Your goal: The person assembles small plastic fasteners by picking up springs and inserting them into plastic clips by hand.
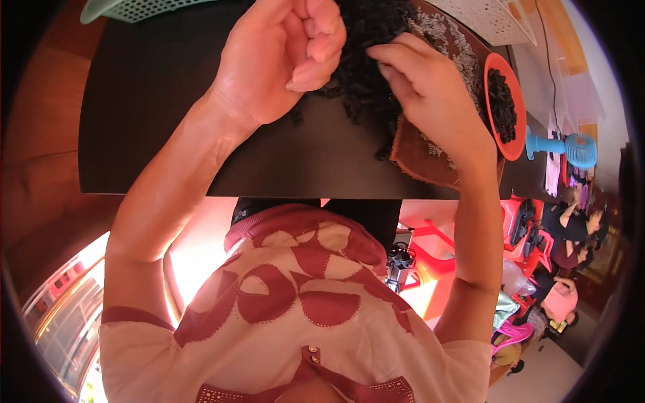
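Note:
A loose heap of small black pieces point(366, 74), short and curled like bits of rubber or plastic, lies at the far middle of the dark table. At its left edge my left hand point(285, 57) is turned palm up, the fingers curled in; whatever they may hold is hidden. My right hand point(430, 87) reaches over the heap's right side, thumb and fingers bent and a little apart, with nothing visible between them. Beneath that hand lies a brown cloth point(420, 158) with a white pattern. To its right, a red-orange bowl point(490, 84) holds more black pieces.
The dark tabletop point(154, 127) ends just before my body. A pale green basket point(134, 8) stands at the far left, a white perforated basket point(494, 20) at the far right. Beyond the bowl is a small blue fan point(579, 150). Other people point(561, 299) and red stools are off right.

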A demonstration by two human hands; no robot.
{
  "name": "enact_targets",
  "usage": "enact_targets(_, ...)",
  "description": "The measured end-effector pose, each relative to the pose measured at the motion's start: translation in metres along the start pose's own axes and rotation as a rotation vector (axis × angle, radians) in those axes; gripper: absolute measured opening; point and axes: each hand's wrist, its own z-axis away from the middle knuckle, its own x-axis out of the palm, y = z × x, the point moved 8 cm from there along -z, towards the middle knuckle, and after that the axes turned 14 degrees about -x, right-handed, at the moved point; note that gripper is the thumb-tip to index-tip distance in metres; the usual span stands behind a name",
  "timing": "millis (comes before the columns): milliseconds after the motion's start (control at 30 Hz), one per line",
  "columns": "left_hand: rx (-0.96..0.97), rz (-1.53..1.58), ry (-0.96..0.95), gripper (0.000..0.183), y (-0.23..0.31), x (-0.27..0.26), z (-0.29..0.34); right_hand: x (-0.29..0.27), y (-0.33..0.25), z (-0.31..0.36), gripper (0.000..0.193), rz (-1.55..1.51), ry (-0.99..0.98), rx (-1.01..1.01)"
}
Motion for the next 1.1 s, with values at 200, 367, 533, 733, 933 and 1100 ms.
enact_targets(200,-0.029,0.032,-0.015,0.059,-0.002,0.006,-0.005,-0.004,-0.008,0.023,0.014,0.040,-0.072,0.056)
enact_targets(367,-0.035,0.012,-0.012,0.058,-0.001,0.010,-0.006,0.008,-0.016,0.020,0.017,0.119,-0.094,0.115)
enact_targets(533,-0.005,-0.037,-0.001,0.057,-0.001,-0.001,-0.004,0.015,-0.021,0.012,0.017,0.005,-0.064,0.102)
enact_targets(733,-0.048,-0.023,0.046,0.056,-0.002,-0.004,-0.004,0.005,-0.014,0.013,0.017,-0.006,0.001,0.072)
enact_targets(933,-0.044,-0.028,-0.010,0.056,-0.002,0.000,-0.008,0.006,-0.018,0.020,0.016,-0.102,-0.010,0.115)
enact_targets(1100,-0.054,-0.019,0.045,0.056,0.000,0.007,-0.005,0.008,-0.014,0.027,0.015,-0.012,-0.072,0.154)
